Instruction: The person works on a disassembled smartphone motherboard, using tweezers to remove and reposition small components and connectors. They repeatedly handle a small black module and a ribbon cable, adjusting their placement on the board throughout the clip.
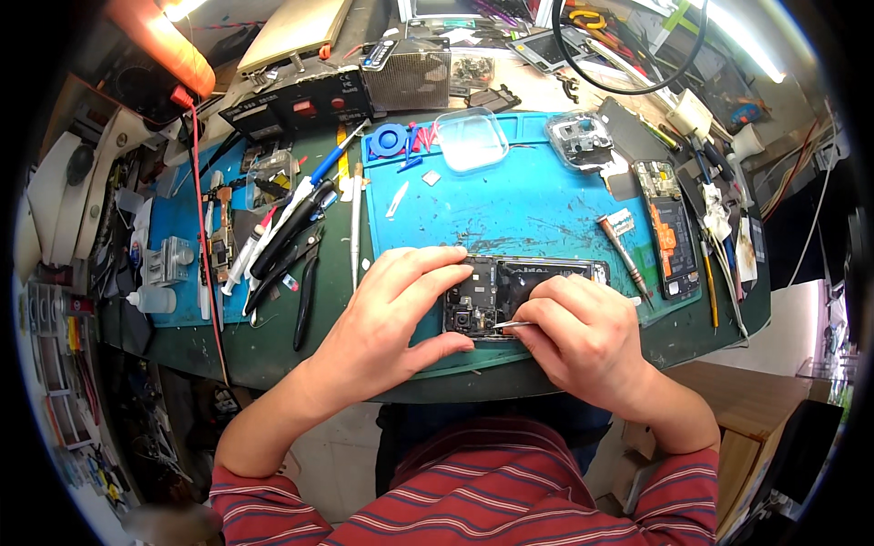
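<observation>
An opened smartphone (478, 284) lies flat on the blue work mat (428, 218) near its front edge, its inner parts showing at the left end and a black battery area to the right. My left hand (382, 305) steadies that left end, fingertips on the far edge and thumb on the near edge. Pinched in my right hand (587, 332) is a thin silvery metal tool (515, 324). Its tip points left and touches or hovers over the phone's near side beside the camera part; contact is unclear. The right hand covers part of the phone.
Right of the phone lie a screwdriver (624, 259) and another opened phone (669, 232). A clear plastic box (471, 139) sits at the mat's back. Black-handled cutters (307, 291), pens and a syringe crowd the left. A red cable (202, 227) hangs over the left side.
</observation>
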Available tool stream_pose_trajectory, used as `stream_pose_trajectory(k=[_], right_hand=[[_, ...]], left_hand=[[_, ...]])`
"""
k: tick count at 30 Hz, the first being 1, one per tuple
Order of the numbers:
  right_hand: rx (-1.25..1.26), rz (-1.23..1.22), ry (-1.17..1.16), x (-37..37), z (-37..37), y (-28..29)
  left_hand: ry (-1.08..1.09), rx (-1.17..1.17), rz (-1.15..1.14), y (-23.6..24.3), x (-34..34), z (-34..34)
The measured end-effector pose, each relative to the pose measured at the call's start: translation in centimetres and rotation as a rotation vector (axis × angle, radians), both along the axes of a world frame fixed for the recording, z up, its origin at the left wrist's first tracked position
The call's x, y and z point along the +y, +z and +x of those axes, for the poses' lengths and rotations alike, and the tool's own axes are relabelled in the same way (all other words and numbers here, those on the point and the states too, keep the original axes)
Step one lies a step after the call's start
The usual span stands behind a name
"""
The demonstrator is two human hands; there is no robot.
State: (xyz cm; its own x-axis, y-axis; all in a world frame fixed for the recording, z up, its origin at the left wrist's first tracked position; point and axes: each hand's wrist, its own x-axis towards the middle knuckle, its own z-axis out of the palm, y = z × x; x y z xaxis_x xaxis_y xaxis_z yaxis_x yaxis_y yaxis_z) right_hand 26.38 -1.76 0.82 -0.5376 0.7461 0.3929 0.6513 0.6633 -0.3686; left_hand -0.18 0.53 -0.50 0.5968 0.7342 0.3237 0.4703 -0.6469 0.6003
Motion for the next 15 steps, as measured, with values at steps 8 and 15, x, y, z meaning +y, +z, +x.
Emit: stream_pose_trajectory(k=[8, 15], right_hand=[[0.064, 0.000, 0.004, -0.02, 0.10, -0.54], [0.079, 0.004, -0.003, -0.10, 0.10, -0.77]], left_hand=[[0.013, 0.022, -0.033, -0.05, -0.32, 0.03], [0.009, 0.052, -0.033, 0.27, -0.38, 0.05]])
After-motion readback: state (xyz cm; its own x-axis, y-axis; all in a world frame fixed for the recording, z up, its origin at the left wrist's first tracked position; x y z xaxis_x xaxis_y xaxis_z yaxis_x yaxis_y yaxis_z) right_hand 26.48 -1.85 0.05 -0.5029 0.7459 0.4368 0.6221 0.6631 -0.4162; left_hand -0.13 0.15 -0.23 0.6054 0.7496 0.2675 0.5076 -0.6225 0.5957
